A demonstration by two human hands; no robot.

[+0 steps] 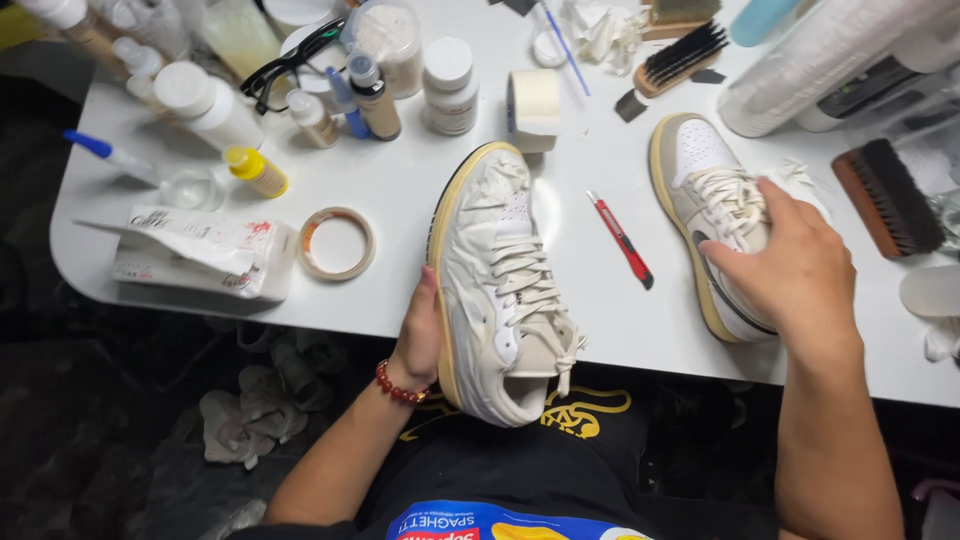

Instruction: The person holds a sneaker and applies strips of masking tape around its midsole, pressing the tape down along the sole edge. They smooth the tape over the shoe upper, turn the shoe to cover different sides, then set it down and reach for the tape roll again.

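While tilted, sneaker (pixel 500 290) in left grip (pixel 418 335)

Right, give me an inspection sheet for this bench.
Surface: white table, crowded.
Job's things: left sneaker overhangs the near edge; right sneaker lies flat.
Clutter: bottles, tape rolls, red utility knife, brushes, glasses, tissue pack.
Grippers: left hand grips the left sneaker's sole; right hand rests on the right sneaker.
Cables: nothing seen.
Surroundings: dark floor, crumpled rags below.
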